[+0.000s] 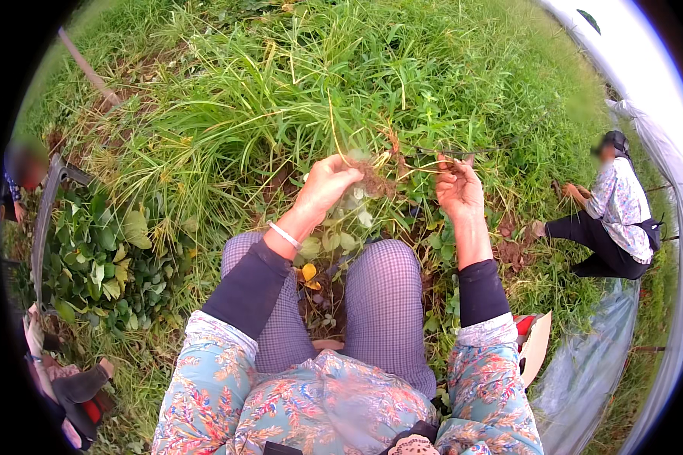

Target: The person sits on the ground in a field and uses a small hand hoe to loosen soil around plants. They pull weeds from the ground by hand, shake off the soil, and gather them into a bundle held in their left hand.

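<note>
Above my knees, my left hand [329, 185] pinches a plant by its brown, fibrous root clump [378, 181]. Leafy green stems [347, 227] hang below that hand; whether they belong to the same plant is unclear. To the right, my right hand [460, 185] has its fingers curled around thin stems or runners [424, 168] that stretch across from the roots. A dark, thin strand passes by its fingertips. Yellow leaves [309, 273] lie low between my knees.
Tall grass [296, 108] grows in front. A leafy crop [108, 256] and a curved grey bar [48, 222] are at left. A person [620, 210] squats at right near plastic sheeting [592, 352]; other people [68, 381] are at the left rim. A red and tan object [535, 341] is beside my right sleeve.
</note>
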Tool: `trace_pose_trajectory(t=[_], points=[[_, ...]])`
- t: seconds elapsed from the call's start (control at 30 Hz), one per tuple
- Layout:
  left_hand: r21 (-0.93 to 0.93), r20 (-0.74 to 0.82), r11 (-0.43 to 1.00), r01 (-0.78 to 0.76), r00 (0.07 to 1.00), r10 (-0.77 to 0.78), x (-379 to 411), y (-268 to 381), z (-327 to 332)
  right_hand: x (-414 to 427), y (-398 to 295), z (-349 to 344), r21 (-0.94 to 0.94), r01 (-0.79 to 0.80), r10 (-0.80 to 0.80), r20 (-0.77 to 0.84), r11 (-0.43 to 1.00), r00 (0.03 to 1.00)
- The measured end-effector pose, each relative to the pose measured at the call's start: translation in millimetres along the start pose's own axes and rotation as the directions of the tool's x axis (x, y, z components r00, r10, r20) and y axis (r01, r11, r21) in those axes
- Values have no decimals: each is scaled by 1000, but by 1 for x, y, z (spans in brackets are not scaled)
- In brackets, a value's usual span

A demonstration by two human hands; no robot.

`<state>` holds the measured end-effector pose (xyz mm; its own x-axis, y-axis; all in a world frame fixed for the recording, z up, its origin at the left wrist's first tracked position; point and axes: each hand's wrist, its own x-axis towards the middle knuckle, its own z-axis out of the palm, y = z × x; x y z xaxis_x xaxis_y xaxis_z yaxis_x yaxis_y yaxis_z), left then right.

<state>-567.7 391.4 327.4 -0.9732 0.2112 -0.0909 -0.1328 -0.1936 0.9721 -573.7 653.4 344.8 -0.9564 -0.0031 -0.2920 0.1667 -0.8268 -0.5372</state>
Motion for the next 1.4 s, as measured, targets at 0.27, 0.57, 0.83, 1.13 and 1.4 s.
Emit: trace_pose_trajectory(t=[0.27,0.57,0.83,1.13,1.4], points=[[40,-68,998,54,996,-51,-2,8,-16,-22,-76,-64,151,103,-86,-111,983,990],[-26,-110,999,27,994,-29,-2,7,-29,-122,-252,-224,-239,259,-349,-516,936,782],[-9,31,998,58,998,-58,0,3,-14,-155,-243,-246,-901,-428,-722,-253,-66,644],[6,144,996,89,986,-89,-9,6,-9,-16,55,25,-974,175,-127,156,147,979],[188,216,980,69,970,-110,2,-1,3,12,63,30,-880,232,22,264,415,964]])
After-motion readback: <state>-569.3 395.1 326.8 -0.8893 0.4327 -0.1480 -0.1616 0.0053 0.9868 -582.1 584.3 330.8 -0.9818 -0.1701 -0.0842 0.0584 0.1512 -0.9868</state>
